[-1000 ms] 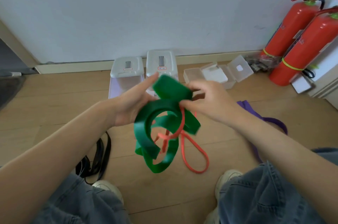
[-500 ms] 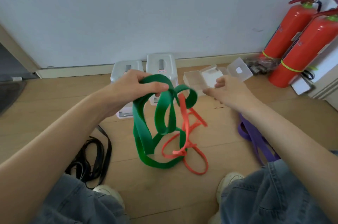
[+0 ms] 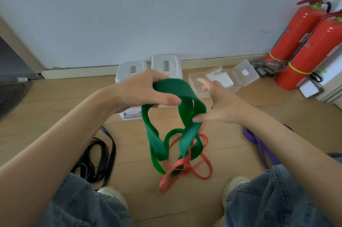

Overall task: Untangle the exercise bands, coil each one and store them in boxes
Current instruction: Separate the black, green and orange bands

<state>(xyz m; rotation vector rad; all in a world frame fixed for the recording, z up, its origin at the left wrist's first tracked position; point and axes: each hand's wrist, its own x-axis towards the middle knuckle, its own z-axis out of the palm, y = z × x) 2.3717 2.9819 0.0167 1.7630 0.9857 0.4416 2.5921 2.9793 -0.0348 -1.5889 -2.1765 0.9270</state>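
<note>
My left hand [image 3: 146, 91] grips the top loop of a wide green band [image 3: 174, 119] and holds it up above the floor. The band hangs in twisted loops, and a thin red band [image 3: 185, 167] is tangled through its lower part, with the red loops lying on the floor. My right hand [image 3: 220, 104] is open with spread fingers, and its thumb touches the green band's right side. A black band [image 3: 100, 156] lies on the floor at the left, a purple band [image 3: 259, 143] at the right. Two lidded white boxes [image 3: 165, 65] stand by the wall.
Open clear plastic boxes [image 3: 231, 78] sit on the wooden floor by the skirting board. Two red fire extinguishers [image 3: 299, 41] stand in the right corner. My knees in jeans and my shoes fill the bottom of the view.
My left hand has lifted and turned the green band. My right hand let go a second ago, moved off, and has come back open against the band's right side.
</note>
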